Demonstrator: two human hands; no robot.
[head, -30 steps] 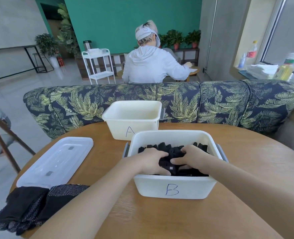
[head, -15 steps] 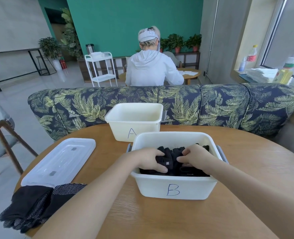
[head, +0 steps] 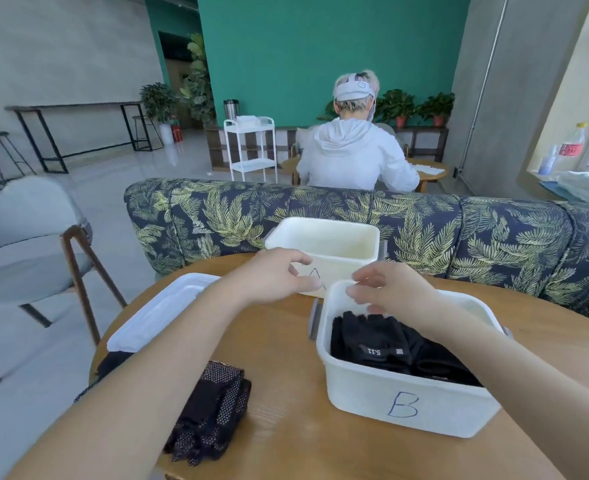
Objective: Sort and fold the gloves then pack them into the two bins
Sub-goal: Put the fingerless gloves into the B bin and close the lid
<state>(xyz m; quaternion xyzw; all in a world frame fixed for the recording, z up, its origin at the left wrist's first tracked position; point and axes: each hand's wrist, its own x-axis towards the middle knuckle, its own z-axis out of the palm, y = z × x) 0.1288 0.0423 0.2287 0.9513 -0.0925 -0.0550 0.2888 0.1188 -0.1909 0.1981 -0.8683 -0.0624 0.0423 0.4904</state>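
Head view is showing a round wooden surface (head: 286, 344) lying in front of a leaf-patterned sofa (head: 459, 230). Beyond the sofa a person in a pale hooded top (head: 352, 157) is sitting with their back turned. Nearest on the right, the white bin marked B (head: 407, 393) is standing on the surface and holding black gloves (head: 379, 344); the top glove is lying flat, fingers pointing away, with a small white label showing. Behind it and just beside it, the white bin marked A (head: 341, 240) is standing with its inside looking bare as far as the view reaches. At the left edge a white lid (head: 161, 310) is lying flat. In front of the lid, a pile of dark gloves with pale dots (head: 213, 410) is resting on the surface, partly hidden by the left forearm. The left hand (head: 279, 275) is hovering in front of bin A, its fingers loosely curled and holding nothing. The right hand (head: 386, 289) is hovering over the far rim of bin B, above the black gloves, fingers bent and relaxed, also holding nothing; both hands are blurred.
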